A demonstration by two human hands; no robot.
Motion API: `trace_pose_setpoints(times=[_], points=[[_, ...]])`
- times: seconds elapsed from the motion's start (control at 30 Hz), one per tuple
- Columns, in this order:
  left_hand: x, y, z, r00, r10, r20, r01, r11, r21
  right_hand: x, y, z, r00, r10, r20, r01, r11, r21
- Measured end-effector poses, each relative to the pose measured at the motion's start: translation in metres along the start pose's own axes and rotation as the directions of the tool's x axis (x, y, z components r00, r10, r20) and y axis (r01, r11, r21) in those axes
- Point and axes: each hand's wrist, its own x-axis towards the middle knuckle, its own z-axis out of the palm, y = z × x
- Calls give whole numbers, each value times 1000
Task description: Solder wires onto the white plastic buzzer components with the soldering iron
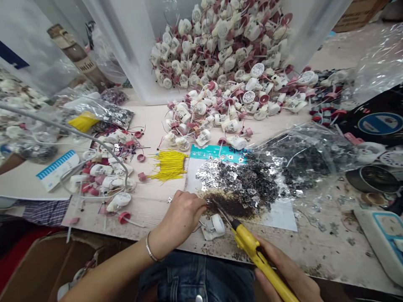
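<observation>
yellow soldering iron (252, 247) gripped in right hand (285, 270); left hand (179, 219) pinched, held item (206, 201) mostly hidden behind fingers

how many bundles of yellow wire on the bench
2: one bundle lying on the bench left of the pile of metal tabs, one beside the plastic bag at upper left; others may be hidden

The desk (151, 218) is a pale wood-grain board, speckled with dark grime toward its right end. Behind it stand tall translucent plastic bins (132, 42), with a rolled paper tube (75, 54) leaning by one (its label is only partly legible). A brown cardboard carton (359, 12) sits at the far corner; an open cardboard box (37, 268) lies below the near edge, beside a red cloth (19, 256) and a checked cloth (45, 212).
</observation>
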Motion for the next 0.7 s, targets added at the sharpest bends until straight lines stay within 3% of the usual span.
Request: trace_pose_setpoints(times=[0.13,0.3,0.5,0.7], points=[[4,6,4,995,-92,-45,91,995,-37,0,4,-10,997,0,80,-1,1000,5],[9,16,3,986,-160,-37,160,987,10,4,17,-17,938,-221,266,238,971,-33],[13,18,0,979,-201,-23,201,979,-33,6,10,-14,961,-173,218,189,980,-58],[18,20,-3,976,-218,11,218,976,-25,13,10,-22,925,-239,295,263,964,-42]])
